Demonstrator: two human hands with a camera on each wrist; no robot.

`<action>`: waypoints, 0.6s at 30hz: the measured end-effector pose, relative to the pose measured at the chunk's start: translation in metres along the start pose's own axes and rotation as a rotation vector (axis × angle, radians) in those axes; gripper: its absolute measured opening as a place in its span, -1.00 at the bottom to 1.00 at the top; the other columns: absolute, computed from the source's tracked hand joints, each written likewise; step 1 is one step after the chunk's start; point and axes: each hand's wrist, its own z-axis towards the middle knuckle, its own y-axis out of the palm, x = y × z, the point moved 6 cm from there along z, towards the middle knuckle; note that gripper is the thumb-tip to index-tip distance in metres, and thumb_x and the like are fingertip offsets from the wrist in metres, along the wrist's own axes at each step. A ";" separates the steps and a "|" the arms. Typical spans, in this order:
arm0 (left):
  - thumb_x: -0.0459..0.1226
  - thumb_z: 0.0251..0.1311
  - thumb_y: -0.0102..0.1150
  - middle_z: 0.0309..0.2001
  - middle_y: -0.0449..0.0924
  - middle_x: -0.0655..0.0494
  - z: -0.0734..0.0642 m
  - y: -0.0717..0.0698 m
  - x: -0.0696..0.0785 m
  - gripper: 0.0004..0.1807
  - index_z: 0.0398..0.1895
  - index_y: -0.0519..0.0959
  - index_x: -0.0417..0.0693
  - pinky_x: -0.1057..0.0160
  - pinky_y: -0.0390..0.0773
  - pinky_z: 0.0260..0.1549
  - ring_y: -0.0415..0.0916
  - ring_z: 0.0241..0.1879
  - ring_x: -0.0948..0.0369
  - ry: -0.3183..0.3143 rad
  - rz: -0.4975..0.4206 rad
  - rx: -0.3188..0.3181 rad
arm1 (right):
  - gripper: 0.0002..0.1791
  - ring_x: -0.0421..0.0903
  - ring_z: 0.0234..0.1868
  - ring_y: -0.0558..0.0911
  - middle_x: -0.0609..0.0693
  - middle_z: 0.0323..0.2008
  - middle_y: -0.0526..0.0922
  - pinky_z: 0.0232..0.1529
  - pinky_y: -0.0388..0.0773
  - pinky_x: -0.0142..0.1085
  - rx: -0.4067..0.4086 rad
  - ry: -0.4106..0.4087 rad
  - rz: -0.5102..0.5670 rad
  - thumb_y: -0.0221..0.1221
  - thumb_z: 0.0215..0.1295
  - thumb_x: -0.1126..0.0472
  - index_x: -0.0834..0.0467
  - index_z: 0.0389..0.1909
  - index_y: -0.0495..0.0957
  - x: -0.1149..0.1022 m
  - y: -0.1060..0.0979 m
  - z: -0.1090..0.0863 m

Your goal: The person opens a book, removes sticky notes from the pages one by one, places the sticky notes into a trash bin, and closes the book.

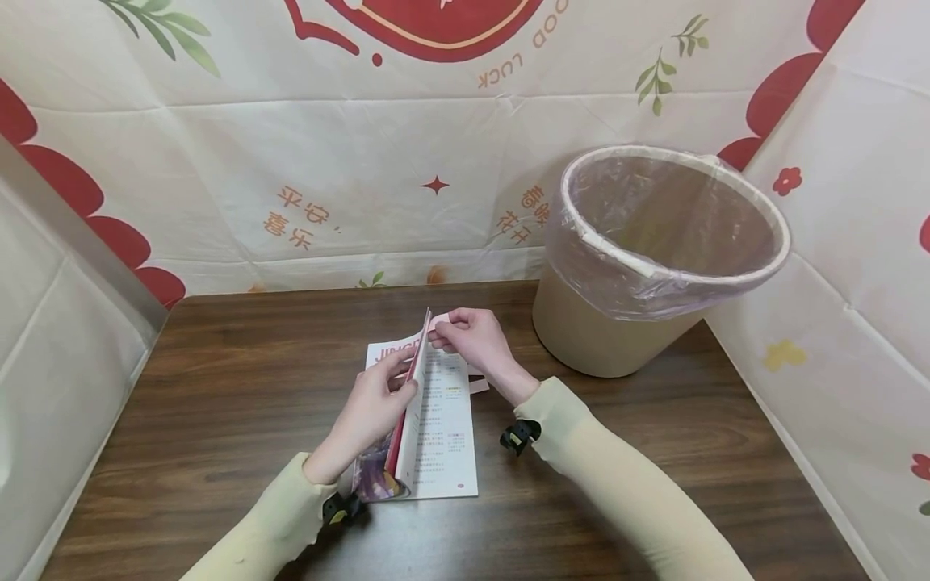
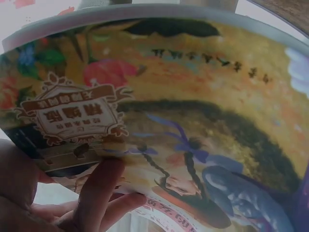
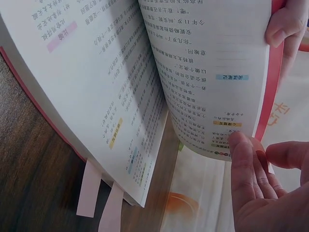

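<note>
A wooden table point(image 1: 218, 387) bears, towards six o'clock, a book point(image 1: 450, 436) whose raised leaves the left hand point(image 1: 374, 407) grips, apparently to keep it parted, while the right hand point(image 1: 475, 339) pinches a slip point(image 1: 439, 319) at their twelve-o'clock end.

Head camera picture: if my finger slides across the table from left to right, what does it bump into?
Left sleeve → left hand → open book → right hand → tan bin.
</note>
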 end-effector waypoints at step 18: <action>-0.46 0.38 0.07 0.25 0.65 -0.38 -0.001 -0.004 -0.001 -0.42 0.48 0.41 -0.28 0.02 0.82 -0.07 0.79 0.05 -0.13 -0.001 -0.058 -0.022 | -0.80 -0.28 -0.36 0.80 0.21 -0.16 0.86 -0.23 0.75 -0.43 0.002 0.015 0.026 0.22 0.45 0.25 0.31 -0.11 0.70 0.003 0.001 0.002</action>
